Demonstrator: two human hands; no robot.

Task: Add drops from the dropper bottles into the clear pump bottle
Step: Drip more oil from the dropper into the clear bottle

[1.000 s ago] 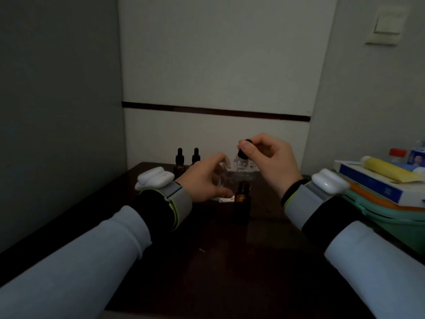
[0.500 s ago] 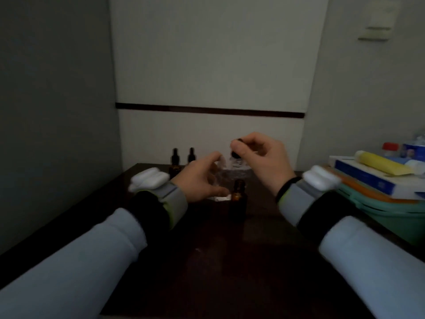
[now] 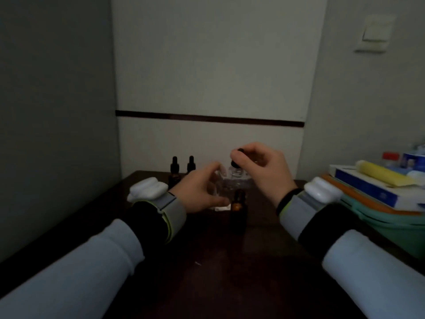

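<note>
While the right hand [image 3: 264, 171] is pinching the rounded black rubber bulb of a dropper [image 3: 236, 157] between thumb and curled fingers directly over the neck of the clear pump bottle [image 3: 232, 183], the left hand [image 3: 197, 189] is curling its thumb and fingers round that bottle's left side. The bottle is standing upright at the centre of the frame. Its walls are glassy and see-through, and its outline is blurring into the dim light. Whether the dropper's tip is reaching inside the neck cannot be told.

Just in front of it, an open amber bottle [image 3: 238, 208] is standing uncapped, small, cylindrical and glossy brown. Something pale and flat [image 3: 222, 207] is lying beside its base. Two capped dropper bottles [image 3: 174, 166] with slim black tops are standing side by side near the back wall, left of centre.

Everything is resting on a dark, smooth table [image 3: 207, 261] that is filling the lower half of the frame. Plain pale walls are closing in on three sides, and a thin dark strip [image 3: 207, 118] is running across the far one. A wall switch [image 3: 374, 34] is sitting at the upper right. At the right edge, a green plastic tub [image 3: 391, 224] is carrying a blue and white box [image 3: 368, 187] and a yellow tube [image 3: 379, 172]
</note>
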